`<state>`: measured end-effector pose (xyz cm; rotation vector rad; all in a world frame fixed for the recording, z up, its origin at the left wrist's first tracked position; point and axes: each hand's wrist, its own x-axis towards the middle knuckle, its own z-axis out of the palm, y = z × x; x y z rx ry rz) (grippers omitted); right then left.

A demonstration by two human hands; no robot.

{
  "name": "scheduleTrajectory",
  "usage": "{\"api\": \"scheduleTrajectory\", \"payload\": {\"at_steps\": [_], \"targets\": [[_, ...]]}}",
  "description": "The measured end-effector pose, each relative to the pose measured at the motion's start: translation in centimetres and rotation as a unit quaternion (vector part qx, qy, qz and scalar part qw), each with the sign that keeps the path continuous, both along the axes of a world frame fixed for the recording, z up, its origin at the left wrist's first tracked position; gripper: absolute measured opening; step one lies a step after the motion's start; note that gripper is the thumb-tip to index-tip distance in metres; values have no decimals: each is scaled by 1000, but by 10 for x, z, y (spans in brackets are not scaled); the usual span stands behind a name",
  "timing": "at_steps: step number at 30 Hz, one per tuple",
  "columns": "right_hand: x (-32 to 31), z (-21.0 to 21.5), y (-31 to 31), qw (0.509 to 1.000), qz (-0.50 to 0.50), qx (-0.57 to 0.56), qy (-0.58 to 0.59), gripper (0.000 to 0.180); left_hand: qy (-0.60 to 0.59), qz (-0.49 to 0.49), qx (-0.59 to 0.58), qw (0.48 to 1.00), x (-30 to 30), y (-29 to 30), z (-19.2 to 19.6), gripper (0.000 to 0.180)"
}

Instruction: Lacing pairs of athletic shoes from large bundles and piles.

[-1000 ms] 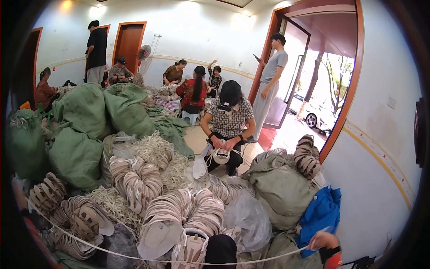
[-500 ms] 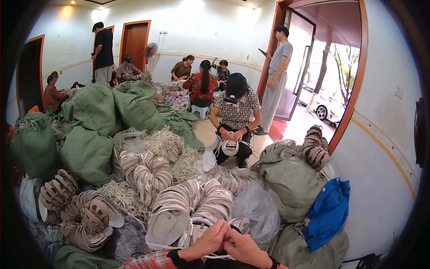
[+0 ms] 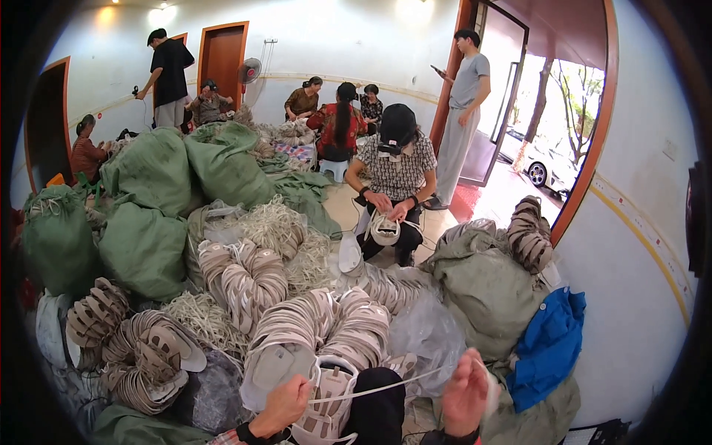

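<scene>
- Fingers of your L hand (image 3: 286,408) clenched on thin white lace (image 3: 371,391), stretched twd R
- Your R hand (image 3: 464,394) raised, blurred; can't tell grip
- Beige/white curved shoe upper (image 3: 332,382) btwn your hands, beside black-clad knee (image 3: 380,415)

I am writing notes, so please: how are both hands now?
Left hand: closed, holding a long, thin, off-white lace.
Right hand: blurred; whether it grips the lace cannot be told.
</scene>
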<state>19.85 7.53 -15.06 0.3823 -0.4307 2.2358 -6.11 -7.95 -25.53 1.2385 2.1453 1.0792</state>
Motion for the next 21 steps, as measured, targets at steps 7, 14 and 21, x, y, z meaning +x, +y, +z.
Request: {"api": "scheduleTrajectory", "payload": {"at_steps": [7,14,21], "targets": [[-9,17,13,835,-368,119,-390,29,23,15,-46,999,2,-23,-15,24],[-2,30,19,779,-440,48,-445,21,80,-62,-107,989,5,-28,-31,21],[-30,6,19,791,-327,139,-498,21,136,-9,169,976,-5,-8,-10,13]]}}
